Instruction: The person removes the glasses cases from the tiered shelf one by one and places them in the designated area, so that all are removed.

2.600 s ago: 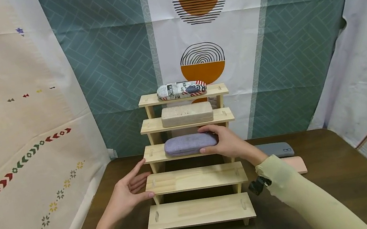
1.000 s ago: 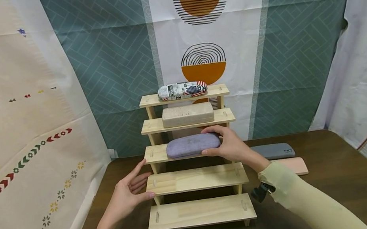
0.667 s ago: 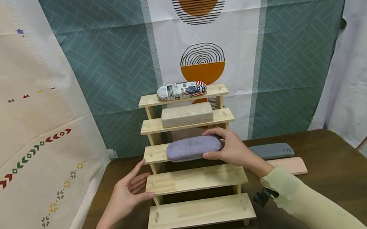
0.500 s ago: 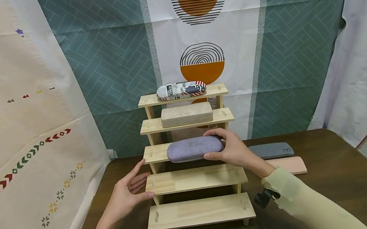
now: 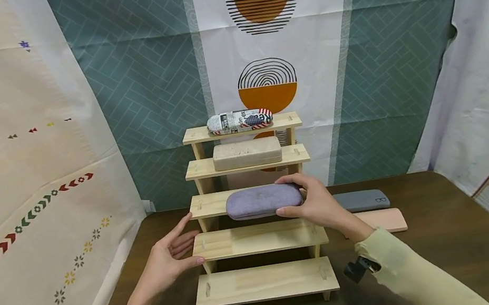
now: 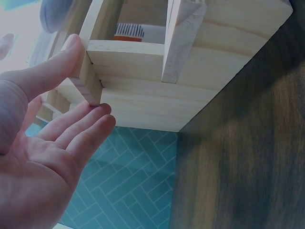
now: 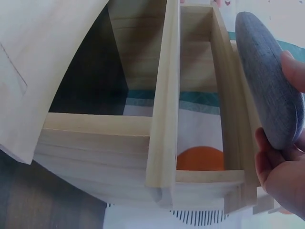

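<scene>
My right hand (image 5: 317, 203) grips a lavender fabric glasses case (image 5: 259, 201) by its right end, thumb in front and fingers behind. The case sits level with the front of the middle shelf (image 5: 207, 205) of a five-step wooden rack. In the right wrist view the case (image 7: 269, 78) looks grey-blue and tilted, held between thumb and fingers (image 7: 264, 162). My left hand (image 5: 166, 263) is at the rack's left side, its index fingertip by the middle shelf and its thumb on the shelf below. In the left wrist view its fingers (image 6: 90, 126) are nearly straight against a plank end (image 6: 88, 86).
A newspaper-print case (image 5: 239, 120) lies on the top shelf and a beige case (image 5: 247, 153) on the second. Behind my right forearm, a grey-blue case (image 5: 361, 200) and a pink case (image 5: 382, 221) lie on the dark table (image 5: 432, 245). Patterned cloths hang around.
The right hand has drawn the lavender case forward off its place on the middle shelf and slightly to the right. The left hand has stayed at the rack.
</scene>
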A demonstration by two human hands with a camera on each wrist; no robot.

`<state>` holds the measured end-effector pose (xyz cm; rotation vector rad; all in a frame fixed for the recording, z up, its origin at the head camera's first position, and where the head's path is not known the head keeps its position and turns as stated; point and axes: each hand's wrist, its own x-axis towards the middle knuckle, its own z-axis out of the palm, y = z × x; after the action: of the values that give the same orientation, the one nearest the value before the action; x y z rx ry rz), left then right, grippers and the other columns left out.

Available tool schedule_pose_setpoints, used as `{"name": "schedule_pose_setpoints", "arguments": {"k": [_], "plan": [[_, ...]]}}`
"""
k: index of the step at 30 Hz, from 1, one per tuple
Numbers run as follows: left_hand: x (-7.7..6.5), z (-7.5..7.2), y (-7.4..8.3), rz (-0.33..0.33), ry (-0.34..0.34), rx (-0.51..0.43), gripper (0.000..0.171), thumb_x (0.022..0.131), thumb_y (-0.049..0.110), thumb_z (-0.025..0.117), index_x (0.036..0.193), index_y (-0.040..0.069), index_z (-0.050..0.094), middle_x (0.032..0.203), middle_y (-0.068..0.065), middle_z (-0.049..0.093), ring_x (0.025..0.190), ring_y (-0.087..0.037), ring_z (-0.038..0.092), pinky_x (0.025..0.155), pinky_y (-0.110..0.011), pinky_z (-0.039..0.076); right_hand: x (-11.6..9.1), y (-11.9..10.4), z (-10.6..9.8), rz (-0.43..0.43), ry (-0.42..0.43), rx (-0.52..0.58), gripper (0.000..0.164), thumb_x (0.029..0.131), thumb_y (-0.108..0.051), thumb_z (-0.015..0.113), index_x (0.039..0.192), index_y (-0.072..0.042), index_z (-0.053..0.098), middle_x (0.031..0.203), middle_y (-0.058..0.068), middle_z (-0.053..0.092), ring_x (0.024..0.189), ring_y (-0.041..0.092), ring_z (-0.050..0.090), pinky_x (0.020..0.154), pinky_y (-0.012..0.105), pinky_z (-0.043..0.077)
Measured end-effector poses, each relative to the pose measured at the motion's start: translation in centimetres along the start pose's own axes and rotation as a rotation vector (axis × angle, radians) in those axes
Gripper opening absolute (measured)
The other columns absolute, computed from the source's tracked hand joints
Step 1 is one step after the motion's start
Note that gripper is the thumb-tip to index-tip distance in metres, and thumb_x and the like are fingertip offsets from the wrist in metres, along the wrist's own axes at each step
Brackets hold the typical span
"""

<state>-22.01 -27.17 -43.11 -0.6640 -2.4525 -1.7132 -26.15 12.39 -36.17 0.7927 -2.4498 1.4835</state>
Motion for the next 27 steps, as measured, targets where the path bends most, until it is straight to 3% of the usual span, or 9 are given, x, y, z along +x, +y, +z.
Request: {"name": "schedule_pose_setpoints", "arguments": {"k": [5,13,27], "plan": [[0.0,0.0,0.0,-0.006,0.000,-0.008,0.104,0.081,0.002,0.091,0.166,0.024,0.037,0.144,-0.028,0.058,0.134,-0.041,0.057,0.105,-0.047,0.051,-0.7,0.0,-0.3,0.009,0.005,0.006,0.060,0.083,-0.019,0.093,0.137,-0.010,0.068,0.138,0.010,0.062,0.119,0.030,0.062,0.095,0.048,0.055],[-0.1,0.0,0.1,-0.011,0.004,0.018,0.104,0.081,0.003,0.091,0.167,0.025,0.036,0.145,-0.030,0.057,0.134,-0.042,0.057,0.105,-0.043,0.052,-1.9,0.5,-1.0,0.002,0.012,0.010,0.062,0.084,-0.020,0.093,0.140,-0.011,0.066,0.139,0.008,0.063,0.121,0.029,0.062,0.097,0.052,0.054],[-0.1,0.0,0.2,0.000,0.007,0.034,0.102,0.082,0.002,0.091,0.166,0.024,0.037,0.144,-0.026,0.059,0.133,-0.042,0.058,0.105,-0.054,0.049,-4.6,1.2,-2.6,0.007,0.029,-0.017,0.064,0.083,-0.021,0.094,0.140,-0.010,0.065,0.140,0.005,0.062,0.125,0.025,0.058,0.099,0.038,0.053]]}}
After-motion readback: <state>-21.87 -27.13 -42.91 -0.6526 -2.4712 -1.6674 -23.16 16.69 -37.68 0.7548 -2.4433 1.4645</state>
